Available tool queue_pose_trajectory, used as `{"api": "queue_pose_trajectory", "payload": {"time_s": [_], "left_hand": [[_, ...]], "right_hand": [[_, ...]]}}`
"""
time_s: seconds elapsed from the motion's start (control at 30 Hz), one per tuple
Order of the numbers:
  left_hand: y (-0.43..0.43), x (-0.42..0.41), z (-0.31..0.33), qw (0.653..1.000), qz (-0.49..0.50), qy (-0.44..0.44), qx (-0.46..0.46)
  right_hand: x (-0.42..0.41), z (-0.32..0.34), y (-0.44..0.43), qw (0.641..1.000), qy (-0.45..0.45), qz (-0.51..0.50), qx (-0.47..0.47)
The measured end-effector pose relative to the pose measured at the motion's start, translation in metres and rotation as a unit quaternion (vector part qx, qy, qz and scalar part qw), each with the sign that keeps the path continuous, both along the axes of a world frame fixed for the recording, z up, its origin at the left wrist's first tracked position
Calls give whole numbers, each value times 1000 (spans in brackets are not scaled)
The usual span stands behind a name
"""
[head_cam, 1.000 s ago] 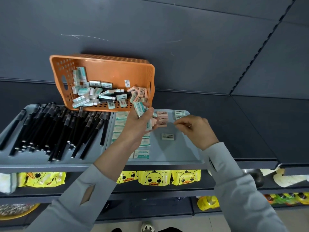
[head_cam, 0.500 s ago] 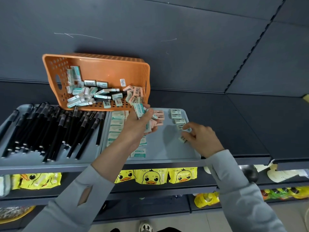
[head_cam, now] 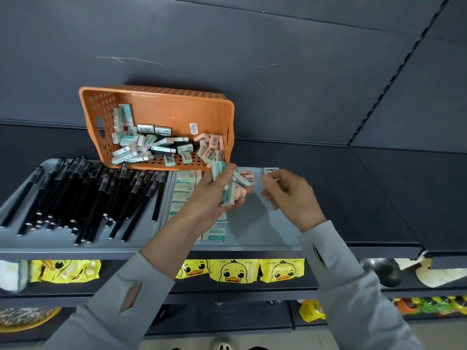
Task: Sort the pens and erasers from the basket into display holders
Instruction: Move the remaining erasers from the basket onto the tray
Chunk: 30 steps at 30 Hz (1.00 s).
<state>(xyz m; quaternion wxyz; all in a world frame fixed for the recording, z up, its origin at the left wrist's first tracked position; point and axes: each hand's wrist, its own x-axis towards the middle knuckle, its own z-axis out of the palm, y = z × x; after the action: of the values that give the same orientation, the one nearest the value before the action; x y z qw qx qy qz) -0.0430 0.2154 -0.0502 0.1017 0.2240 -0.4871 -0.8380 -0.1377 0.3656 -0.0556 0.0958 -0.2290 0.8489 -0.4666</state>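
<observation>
The left hand [head_cam: 207,200] grips a bunch of erasers [head_cam: 228,195], fingers curled round them, above the grey eraser tray [head_cam: 265,223]. The right hand [head_cam: 293,198] is just beside it, fingers curled; whether they pinch anything cannot be determined. Loose erasers [head_cam: 141,145] lie in the tilted orange basket [head_cam: 164,107] behind.

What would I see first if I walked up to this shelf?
The bright orange basket, tipped against the dark back wall, with loose erasers piled at its low edge. Black pens fill the grey tray at left, and the left hand grips a bunch of erasers before the basket.
</observation>
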Motion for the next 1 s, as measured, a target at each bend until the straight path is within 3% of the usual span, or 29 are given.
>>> {"api": "queue_pose_trajectory", "payload": {"time_s": [0.1, 0.3, 0.47, 0.63, 0.83, 1.0], "left_hand": [[-1, 4, 1, 1000, -11, 8, -28], [-22, 15, 6, 998, 26, 5, -51], [-56, 35, 10, 987, 125, -52, -91], [-78, 51, 12, 981, 178, -73, -9], [-81, 63, 7, 982, 171, -62, 51], [-79, 67, 1, 988, 143, -46, 28]], "right_hand": [[9, 6, -25, 967, -208, 68, -129], [5, 6, -27, 942, -262, 11, -208], [2, 5, -27, 974, -181, 29, -130], [5, -11, -52, 990, -87, 96, -59], [4, -24, -85, 997, -34, 67, 0], [3, -25, -93, 971, 161, 99, 144]]}}
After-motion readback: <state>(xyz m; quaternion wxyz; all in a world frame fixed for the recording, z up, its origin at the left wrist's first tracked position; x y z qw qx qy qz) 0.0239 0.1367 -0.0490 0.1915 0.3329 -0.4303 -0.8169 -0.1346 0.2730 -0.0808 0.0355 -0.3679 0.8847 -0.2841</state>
